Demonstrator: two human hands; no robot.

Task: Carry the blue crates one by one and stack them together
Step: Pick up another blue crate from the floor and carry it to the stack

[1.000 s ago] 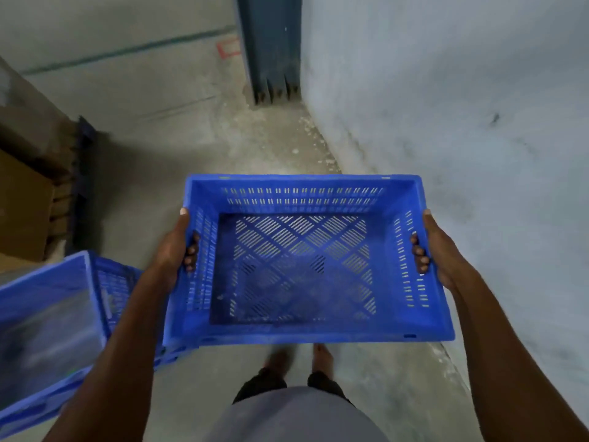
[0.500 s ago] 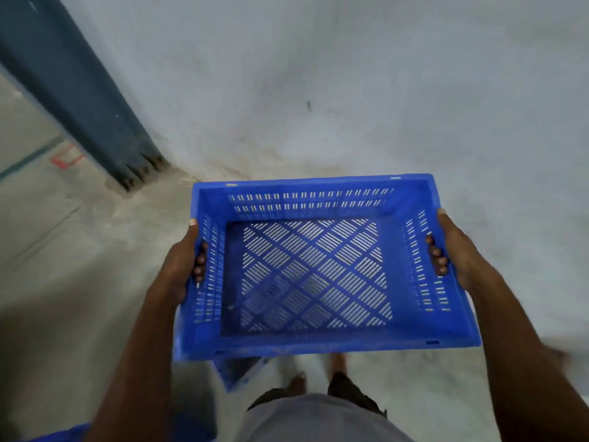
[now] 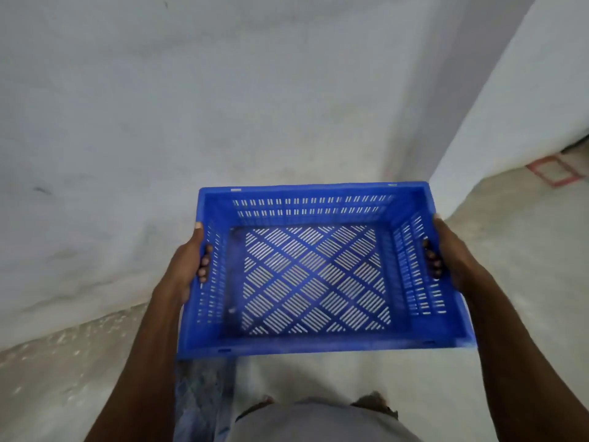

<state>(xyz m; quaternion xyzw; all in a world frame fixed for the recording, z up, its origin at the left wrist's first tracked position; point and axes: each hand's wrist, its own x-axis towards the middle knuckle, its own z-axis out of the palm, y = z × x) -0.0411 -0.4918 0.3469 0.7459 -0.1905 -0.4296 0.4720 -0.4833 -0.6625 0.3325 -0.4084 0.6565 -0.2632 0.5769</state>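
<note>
I hold an empty blue slotted crate [image 3: 315, 272] level in front of my waist, above the floor. My left hand [image 3: 189, 266] grips the handle slot in its left wall, fingers curled inside. On the opposite side my right hand [image 3: 446, 250] grips the right wall's handle the same way. Under the crate's near left corner a blurred part of another blue crate [image 3: 200, 390] shows on the floor.
A whitewashed wall [image 3: 223, 90] fills the view ahead and meets the concrete floor [image 3: 63, 378] at left. A wall corner [image 3: 446, 138] stands out at right, with open floor and a red painted marking [image 3: 554, 170] past it.
My view has swung to the right with the crate held in both hands. The dark steel column at left has gone out of view, and the wall corner and red marking have come in at right.
</note>
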